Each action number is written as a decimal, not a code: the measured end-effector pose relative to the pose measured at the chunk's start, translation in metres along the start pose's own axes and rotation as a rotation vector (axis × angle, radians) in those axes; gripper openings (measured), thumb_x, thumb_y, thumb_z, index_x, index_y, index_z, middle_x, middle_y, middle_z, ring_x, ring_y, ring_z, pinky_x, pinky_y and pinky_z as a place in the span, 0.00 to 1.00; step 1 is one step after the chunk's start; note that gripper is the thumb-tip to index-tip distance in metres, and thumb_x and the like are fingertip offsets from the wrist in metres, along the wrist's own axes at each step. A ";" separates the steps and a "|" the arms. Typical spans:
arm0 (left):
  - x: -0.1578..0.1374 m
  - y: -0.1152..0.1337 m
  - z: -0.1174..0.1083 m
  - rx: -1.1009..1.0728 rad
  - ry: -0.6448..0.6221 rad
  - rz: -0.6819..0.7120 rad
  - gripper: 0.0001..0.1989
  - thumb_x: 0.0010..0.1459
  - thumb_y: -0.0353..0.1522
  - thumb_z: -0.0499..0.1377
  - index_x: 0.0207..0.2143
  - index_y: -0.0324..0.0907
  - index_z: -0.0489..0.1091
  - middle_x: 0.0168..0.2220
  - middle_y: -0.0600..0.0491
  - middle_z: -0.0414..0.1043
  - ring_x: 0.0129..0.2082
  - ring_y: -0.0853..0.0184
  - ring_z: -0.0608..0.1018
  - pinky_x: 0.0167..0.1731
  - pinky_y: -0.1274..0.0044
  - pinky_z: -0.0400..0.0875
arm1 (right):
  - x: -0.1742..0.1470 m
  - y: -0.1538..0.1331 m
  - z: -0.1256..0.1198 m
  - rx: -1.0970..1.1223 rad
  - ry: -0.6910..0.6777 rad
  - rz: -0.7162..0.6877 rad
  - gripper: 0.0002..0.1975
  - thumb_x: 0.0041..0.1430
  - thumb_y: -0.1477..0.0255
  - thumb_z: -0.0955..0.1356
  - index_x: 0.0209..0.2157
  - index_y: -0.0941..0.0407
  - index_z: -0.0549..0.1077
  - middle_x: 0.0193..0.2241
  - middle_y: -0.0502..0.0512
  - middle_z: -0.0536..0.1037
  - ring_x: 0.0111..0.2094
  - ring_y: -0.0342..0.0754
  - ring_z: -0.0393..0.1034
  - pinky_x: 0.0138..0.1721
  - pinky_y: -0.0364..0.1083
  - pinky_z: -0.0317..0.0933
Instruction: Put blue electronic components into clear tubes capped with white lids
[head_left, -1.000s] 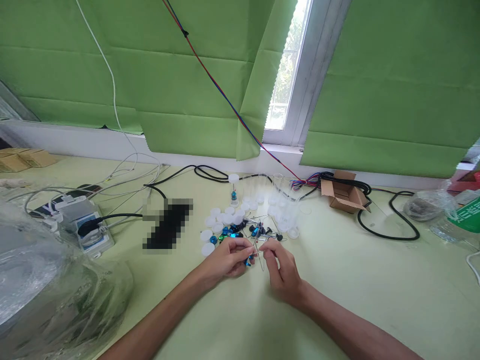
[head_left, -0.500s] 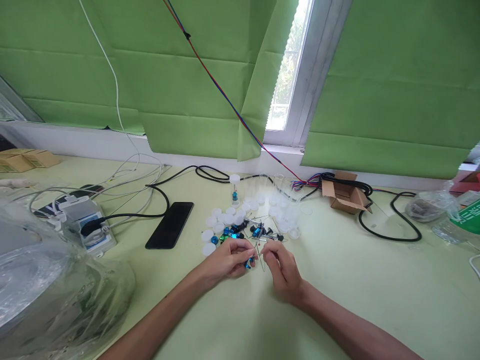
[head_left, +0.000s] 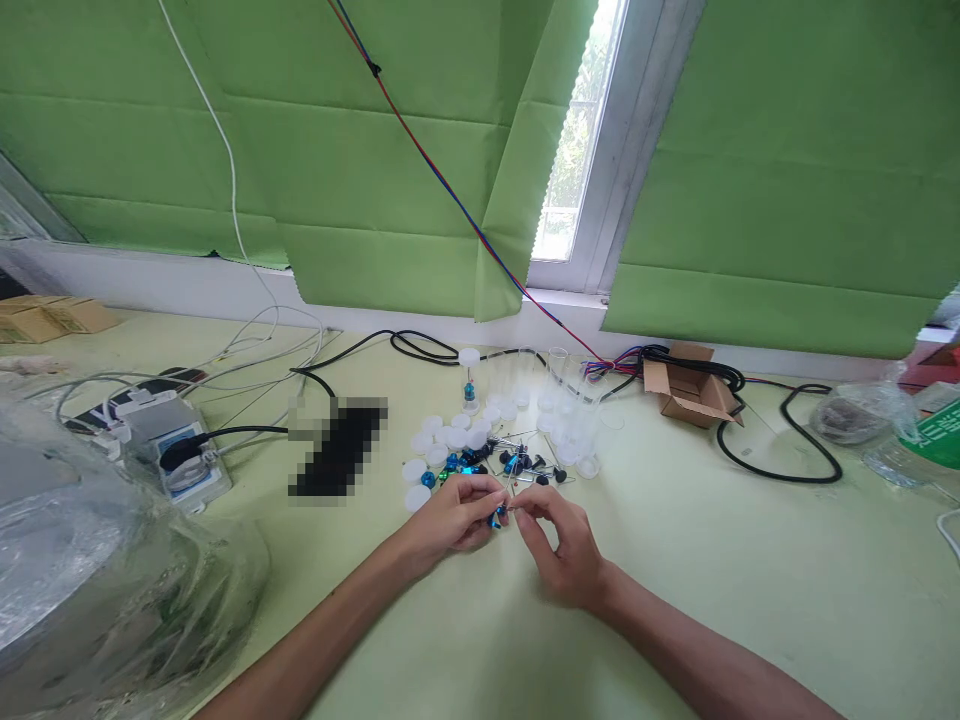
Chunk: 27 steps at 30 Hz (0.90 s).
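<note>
My left hand (head_left: 463,512) is closed on a small shiny blue metal part (head_left: 496,517) with a thin metal wire at its tip. Close beside it, my right hand (head_left: 564,545) pinches thumb and forefinger right at the blue part; what lies between those fingertips is too small to make out. Just beyond both hands lies a loose pile of black-headed metal pins (head_left: 538,462) mixed with blue and green metal pieces (head_left: 469,470). Round white caps (head_left: 415,472) surround the pile on the left.
Behind the pile stand a capped clear tube (head_left: 469,385) with a blue piece inside and several clear tubes (head_left: 566,430). An open cardboard box (head_left: 694,400) and black cables (head_left: 832,478) lie right. At left are clear plastic wrap (head_left: 135,580), a power strip (head_left: 199,480) and a blurred-out dark patch (head_left: 341,450).
My right hand's fingertips have moved left, up to the blue part in my left hand. The bent thin wire seen between the hands earlier is now mostly hidden.
</note>
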<state>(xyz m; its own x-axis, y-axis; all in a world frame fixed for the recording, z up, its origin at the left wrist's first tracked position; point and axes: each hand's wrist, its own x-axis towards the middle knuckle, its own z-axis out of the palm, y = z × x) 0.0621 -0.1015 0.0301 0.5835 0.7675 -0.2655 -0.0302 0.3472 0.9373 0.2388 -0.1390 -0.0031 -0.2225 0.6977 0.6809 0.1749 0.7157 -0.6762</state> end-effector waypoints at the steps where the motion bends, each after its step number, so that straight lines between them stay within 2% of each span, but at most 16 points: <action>1: 0.000 0.000 0.000 -0.001 0.005 0.003 0.17 0.53 0.44 0.65 0.29 0.38 0.70 0.22 0.58 0.64 0.12 0.82 0.54 0.15 0.79 0.37 | 0.000 0.000 0.000 -0.006 0.005 -0.004 0.09 0.64 0.78 0.61 0.43 0.54 0.68 0.30 0.52 0.72 0.29 0.44 0.66 0.31 0.44 0.63; 7: 0.000 0.001 0.003 -0.007 0.042 0.014 0.18 0.53 0.44 0.64 0.30 0.38 0.70 0.20 0.60 0.61 0.12 0.81 0.54 0.13 0.81 0.37 | 0.000 0.003 0.001 -0.009 0.012 -0.002 0.06 0.63 0.79 0.62 0.39 0.55 0.69 0.29 0.53 0.72 0.29 0.45 0.66 0.30 0.44 0.62; 11: 0.001 0.001 0.005 -0.021 0.065 0.039 0.19 0.53 0.46 0.64 0.31 0.37 0.70 0.21 0.58 0.63 0.12 0.81 0.57 0.12 0.82 0.40 | 0.001 0.003 0.003 -0.022 0.025 -0.010 0.05 0.62 0.79 0.64 0.38 0.55 0.69 0.28 0.52 0.72 0.28 0.44 0.65 0.30 0.44 0.62; 16: 0.002 -0.001 0.005 0.001 0.097 0.104 0.19 0.54 0.46 0.62 0.32 0.37 0.70 0.24 0.56 0.67 0.14 0.78 0.62 0.12 0.82 0.49 | 0.002 0.003 0.004 -0.041 0.035 -0.041 0.05 0.61 0.77 0.67 0.39 0.55 0.70 0.26 0.51 0.71 0.27 0.44 0.66 0.29 0.44 0.63; 19: 0.004 -0.004 0.004 0.039 0.113 0.136 0.20 0.56 0.47 0.61 0.32 0.37 0.70 0.23 0.56 0.67 0.14 0.77 0.63 0.13 0.81 0.50 | 0.003 0.004 0.004 -0.049 0.034 -0.058 0.04 0.61 0.76 0.68 0.38 0.55 0.70 0.27 0.51 0.72 0.26 0.44 0.67 0.28 0.43 0.64; 27: 0.008 -0.011 0.003 0.210 0.164 0.204 0.19 0.59 0.47 0.57 0.32 0.38 0.70 0.15 0.60 0.59 0.13 0.76 0.58 0.14 0.81 0.49 | 0.005 0.003 0.005 -0.104 0.015 -0.113 0.03 0.62 0.75 0.68 0.38 0.54 0.70 0.27 0.51 0.72 0.25 0.44 0.66 0.27 0.43 0.62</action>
<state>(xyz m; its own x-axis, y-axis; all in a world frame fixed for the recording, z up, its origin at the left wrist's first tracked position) 0.0698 -0.1007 0.0183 0.4438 0.8922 -0.0843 0.0449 0.0718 0.9964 0.2333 -0.1337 -0.0031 -0.2319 0.6125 0.7557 0.2478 0.7884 -0.5630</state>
